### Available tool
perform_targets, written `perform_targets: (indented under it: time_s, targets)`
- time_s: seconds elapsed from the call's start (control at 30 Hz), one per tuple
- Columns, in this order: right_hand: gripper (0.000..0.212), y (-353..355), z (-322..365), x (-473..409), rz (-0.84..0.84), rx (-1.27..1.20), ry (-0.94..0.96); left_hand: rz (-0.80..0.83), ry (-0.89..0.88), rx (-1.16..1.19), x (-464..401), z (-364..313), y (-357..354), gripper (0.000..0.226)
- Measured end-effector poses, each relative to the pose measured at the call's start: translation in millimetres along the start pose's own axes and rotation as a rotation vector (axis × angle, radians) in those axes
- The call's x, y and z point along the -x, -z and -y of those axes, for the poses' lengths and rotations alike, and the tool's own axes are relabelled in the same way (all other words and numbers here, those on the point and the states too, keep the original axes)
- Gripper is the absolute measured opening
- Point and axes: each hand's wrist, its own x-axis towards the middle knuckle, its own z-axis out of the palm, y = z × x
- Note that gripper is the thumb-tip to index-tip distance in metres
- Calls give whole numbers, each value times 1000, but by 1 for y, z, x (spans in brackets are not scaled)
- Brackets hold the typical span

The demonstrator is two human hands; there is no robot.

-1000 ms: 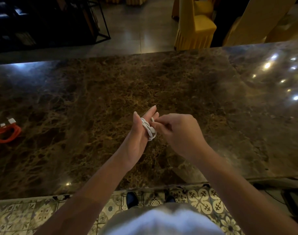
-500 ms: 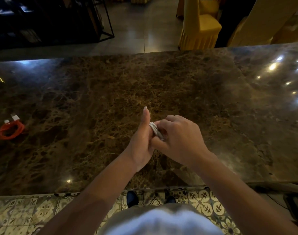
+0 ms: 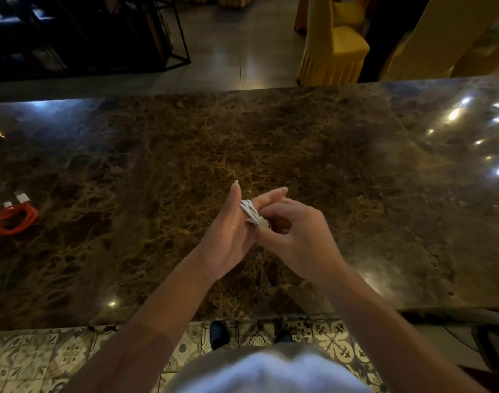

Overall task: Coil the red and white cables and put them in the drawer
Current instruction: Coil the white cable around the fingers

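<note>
The table (image 3: 313, 131) is glossy brown veined marble mirroring ceiling lights, the white cable (image 3: 250, 211) and red cable (image 3: 14, 221) look smooth plastic-sheathed, the chairs (image 3: 331, 49) wear yellow cloth covers.

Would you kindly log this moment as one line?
left hand: white cable coil wrapped round fingers | right hand: pinching it | red cable coil: on marble counter

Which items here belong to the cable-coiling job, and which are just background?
Job:
white cable, wound round the left hand's fingers
right hand, pinching the white cable
red cable, coiled on the marble counter

Background:
yellow-covered chairs
black metal rack
</note>
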Motion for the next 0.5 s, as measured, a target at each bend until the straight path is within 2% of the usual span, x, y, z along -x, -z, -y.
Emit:
perform_targets:
  time_s: [0.1, 0.2, 0.27, 0.43, 0.5]
  targets:
    - [30, -16, -1, 5, -135, 24, 25, -218, -191, -285, 3, 12, -17, 110]
    - [32, -26, 4, 9, -257, -18, -8, -344, -335, -243, 6, 25, -28, 108]
    - [24, -30, 4, 8, -317, 82, 9, -384, -396, -236, 5, 26, -30, 105]
    - [32, -33, 7, 2, -235, 116, 17, -444, -451, -370, 4, 27, -32, 98]
    - [25, -30, 3, 0, -181, 61, 25, -407, -420, -395, 4, 26, -27, 100]
